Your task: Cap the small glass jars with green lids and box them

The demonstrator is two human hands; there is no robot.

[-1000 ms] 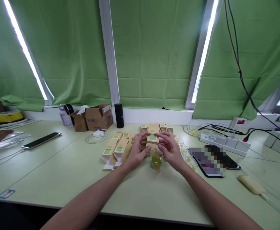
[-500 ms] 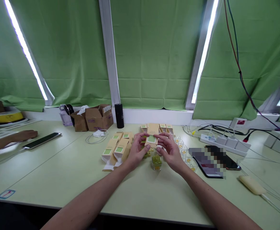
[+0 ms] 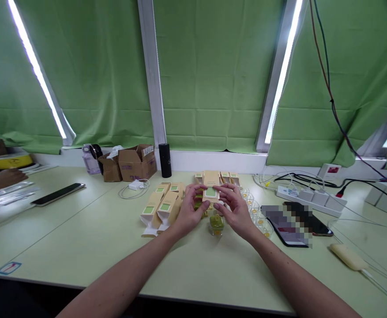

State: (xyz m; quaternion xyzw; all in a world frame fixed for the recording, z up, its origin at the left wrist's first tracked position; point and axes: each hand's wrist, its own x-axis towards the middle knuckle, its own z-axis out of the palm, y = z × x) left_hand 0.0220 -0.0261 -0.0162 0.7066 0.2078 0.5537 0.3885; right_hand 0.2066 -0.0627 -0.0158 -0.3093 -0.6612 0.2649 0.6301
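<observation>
Between my two hands is a small tan cardboard box point(image 3: 211, 182) with a green square on its front. My left hand point(image 3: 192, 206) grips its left side, fingers along the edge and thumb low. On the right side my right hand point(image 3: 235, 206) holds it with fingertips and thumb. Just below stands a small clear jar with a green lid point(image 3: 216, 224). More green-lidded pieces are partly hidden behind my left hand. Several clear jars point(image 3: 254, 208) line up right of my right hand. Left of my left hand lie several tan boxes point(image 3: 168, 206) with open white flaps.
More boxes point(image 3: 234, 179) stand behind my hands. Two phones point(image 3: 287, 225), a power strip point(image 3: 309, 196) and cables are at the right. Cardboard cartons point(image 3: 137, 162) and a black bottle point(image 3: 164, 160) stand along the back. A co-worker's hand point(image 3: 13, 176) is at far left.
The co-worker's hand at far left has moved further left and back, uncovering clear plastic packets. My hands and the box have barely shifted.
</observation>
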